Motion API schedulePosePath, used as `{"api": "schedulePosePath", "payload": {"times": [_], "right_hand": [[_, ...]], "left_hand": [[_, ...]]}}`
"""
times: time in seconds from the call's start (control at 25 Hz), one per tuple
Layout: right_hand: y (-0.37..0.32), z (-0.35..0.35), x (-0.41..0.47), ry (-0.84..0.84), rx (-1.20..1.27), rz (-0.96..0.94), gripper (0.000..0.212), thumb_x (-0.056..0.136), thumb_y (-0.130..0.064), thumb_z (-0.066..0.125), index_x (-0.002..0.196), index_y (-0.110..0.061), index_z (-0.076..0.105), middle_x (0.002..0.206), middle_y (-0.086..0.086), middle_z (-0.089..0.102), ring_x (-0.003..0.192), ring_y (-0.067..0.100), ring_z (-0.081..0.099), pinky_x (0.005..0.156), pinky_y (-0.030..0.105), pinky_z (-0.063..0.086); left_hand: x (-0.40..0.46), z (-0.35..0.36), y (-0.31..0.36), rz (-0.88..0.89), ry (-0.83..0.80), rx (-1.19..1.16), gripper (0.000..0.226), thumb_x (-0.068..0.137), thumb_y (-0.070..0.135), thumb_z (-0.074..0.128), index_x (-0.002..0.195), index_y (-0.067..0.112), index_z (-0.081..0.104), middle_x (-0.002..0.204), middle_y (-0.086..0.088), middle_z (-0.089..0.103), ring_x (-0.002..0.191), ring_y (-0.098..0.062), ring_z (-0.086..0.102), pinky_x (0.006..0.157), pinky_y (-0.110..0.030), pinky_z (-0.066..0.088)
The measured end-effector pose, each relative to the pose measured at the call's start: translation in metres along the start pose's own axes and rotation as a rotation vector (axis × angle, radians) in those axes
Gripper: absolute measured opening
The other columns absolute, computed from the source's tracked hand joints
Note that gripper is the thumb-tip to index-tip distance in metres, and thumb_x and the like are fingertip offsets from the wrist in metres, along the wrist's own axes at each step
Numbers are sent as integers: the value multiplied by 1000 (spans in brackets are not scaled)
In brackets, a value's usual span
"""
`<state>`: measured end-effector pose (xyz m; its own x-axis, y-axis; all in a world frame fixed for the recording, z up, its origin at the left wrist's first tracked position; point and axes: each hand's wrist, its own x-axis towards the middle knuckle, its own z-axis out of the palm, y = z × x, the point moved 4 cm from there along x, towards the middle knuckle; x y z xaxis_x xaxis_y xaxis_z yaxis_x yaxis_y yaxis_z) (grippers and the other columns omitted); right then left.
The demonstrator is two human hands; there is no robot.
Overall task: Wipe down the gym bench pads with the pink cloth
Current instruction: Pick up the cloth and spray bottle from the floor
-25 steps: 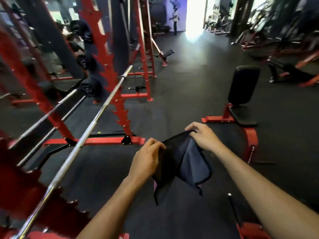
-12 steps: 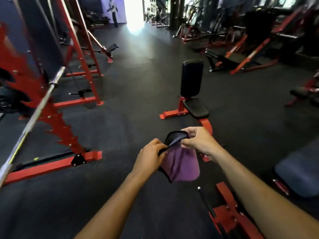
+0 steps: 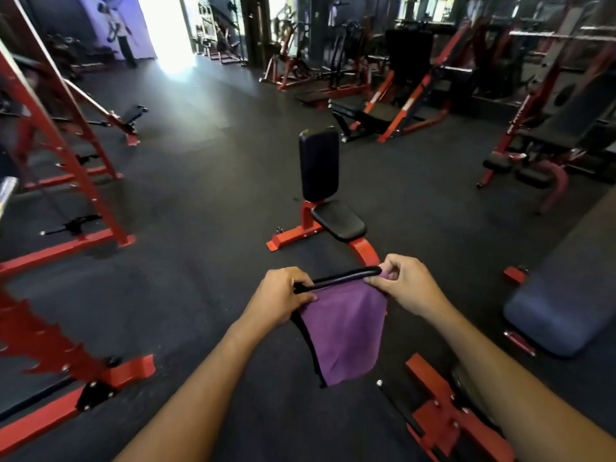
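- My left hand [image 3: 283, 296] pinches the left top corner of the cloth [image 3: 346, 331], fingers curled.
- My right hand [image 3: 405, 283] pinches the right top corner the same way.
- The cloth hangs between both hands, purple face toward me, dark edge on top, above the floor [image 3: 206, 195].
- Just beyond stands a red-framed bench [image 3: 336, 225]: seat pad [image 3: 338, 220] low, back pad [image 3: 318, 163] upright behind it.

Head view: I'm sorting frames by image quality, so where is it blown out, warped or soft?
Head view: the doorway at top left is blown out to white, casting glare on the floor; wide-angle distortion bends the red rack at the left; far machines are soft; the cloth, left hand and right hand are fairly sharp.
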<state>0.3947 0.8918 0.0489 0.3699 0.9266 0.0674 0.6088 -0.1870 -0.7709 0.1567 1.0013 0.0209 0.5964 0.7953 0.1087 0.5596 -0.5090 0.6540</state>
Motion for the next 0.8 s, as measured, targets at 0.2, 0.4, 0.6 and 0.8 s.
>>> {"api": "schedulePosePath", "payload": {"times": [0.2, 0.4, 0.6, 0.8], "right_hand": [[8, 2, 49, 28, 268, 10, 28, 94, -25, 72, 81, -17, 48, 66, 0, 52, 60, 11, 41, 57, 31, 36], [31, 11, 123, 105, 255, 82, 29, 104, -37, 54, 81, -23, 42, 74, -15, 48, 70, 4, 44, 68, 34, 38], [10, 29, 228, 144, 575, 55, 23, 103, -32, 59, 81, -26, 54, 78, -12, 57, 80, 7, 51, 73, 32, 43], [59, 87, 270, -258, 992, 486, 34, 101, -37, 54, 124, -16, 69, 123, 4, 73, 119, 16, 65, 105, 35, 46]], "left_hand": [[66, 1, -32, -58, -18, -211, 22, 82, 23, 89, 77, 31, 70, 69, 10, 65, 65, -7, 57, 70, -35, 54], [140, 3, -40, -91, -10, -857, 28, 94, 15, 77, 118, 22, 66, 90, 6, 66, 84, -6, 61, 82, -24, 48], [187, 48, -83, -438, -322, -1056, 78, 72, 46, 88, 136, 8, 63, 128, -12, 73, 119, -27, 69, 109, -47, 52], [259, 38, -110, -596, -122, -1045, 47, 98, 47, 66, 126, 10, 67, 114, -5, 79, 108, -20, 74, 95, -38, 58]]}}
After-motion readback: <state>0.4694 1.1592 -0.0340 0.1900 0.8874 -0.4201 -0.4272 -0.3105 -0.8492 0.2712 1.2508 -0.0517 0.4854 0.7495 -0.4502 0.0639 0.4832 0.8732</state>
